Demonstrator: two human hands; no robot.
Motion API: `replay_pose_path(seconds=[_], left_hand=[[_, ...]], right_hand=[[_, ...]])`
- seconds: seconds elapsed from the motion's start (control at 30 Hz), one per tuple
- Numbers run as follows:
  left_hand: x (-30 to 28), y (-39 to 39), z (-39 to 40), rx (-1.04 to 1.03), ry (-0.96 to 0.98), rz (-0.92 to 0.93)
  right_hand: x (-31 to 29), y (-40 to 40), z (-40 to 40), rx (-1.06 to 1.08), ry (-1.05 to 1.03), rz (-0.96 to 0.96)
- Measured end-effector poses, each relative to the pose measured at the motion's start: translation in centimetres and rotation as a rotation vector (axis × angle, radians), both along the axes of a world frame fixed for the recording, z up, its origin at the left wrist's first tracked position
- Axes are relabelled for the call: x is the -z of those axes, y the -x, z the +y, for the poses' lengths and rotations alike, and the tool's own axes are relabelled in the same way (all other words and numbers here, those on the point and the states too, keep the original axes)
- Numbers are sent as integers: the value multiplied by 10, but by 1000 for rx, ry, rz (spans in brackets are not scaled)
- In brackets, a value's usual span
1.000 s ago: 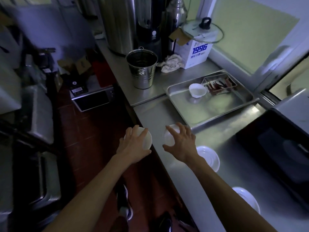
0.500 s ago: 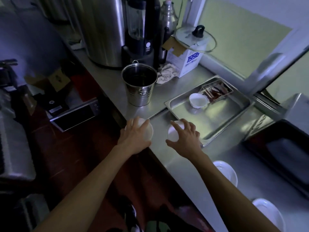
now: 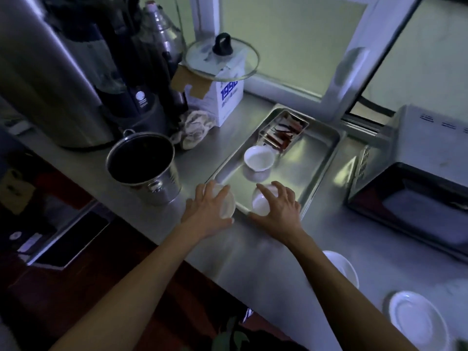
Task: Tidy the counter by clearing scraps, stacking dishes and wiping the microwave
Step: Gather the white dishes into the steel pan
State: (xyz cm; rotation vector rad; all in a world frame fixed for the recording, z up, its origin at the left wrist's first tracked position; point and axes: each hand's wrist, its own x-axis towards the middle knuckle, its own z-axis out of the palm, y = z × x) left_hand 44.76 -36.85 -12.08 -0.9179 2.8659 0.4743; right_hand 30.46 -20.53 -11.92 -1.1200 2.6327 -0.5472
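Two hands, each wrapped over a small white bowl. Left hand [image 3: 206,211] grips from above, fingers spread over the left bowl [image 3: 225,202], which is tipped on its side with the mouth facing right; it sits at the near-left corner of the metal tray [image 3: 316,158], whether touching the rim I can't tell. Right hand [image 3: 279,211] cups the right bowl [image 3: 262,201] the same way, fingers fanned across its far side, bowl tilted with its mouth toward the left and down, over the tray's near edge. The two bowls face each other, just apart. No long axis to speak of, both round.

A third white bowl [image 3: 258,158] stands upright inside the tray, near a small rack of sticks [image 3: 283,130] at the far end. Two white plates [image 3: 417,323] lie flat on the steel counter [image 3: 266,269] by the right forearm. Microwave [image 3: 415,196] is at right, steel bucket [image 3: 144,165] left of the tray.
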Motion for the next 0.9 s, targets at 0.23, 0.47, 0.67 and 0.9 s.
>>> replay_pose_path(seconds=[0.23,0.47,0.67,0.9], left_hand=[[3,81,-21,123,51,0],[15,137,-53,259,46,13],[30,184,-82,303,-16,6],[41,235,-102,371,-65,-22]], right_hand=[[16,47,-3,90,-12,32],[30,75,-9,156,-33,17],[38,89,-23,232,-56,-21],[49,112,-46,309,-89,-21]])
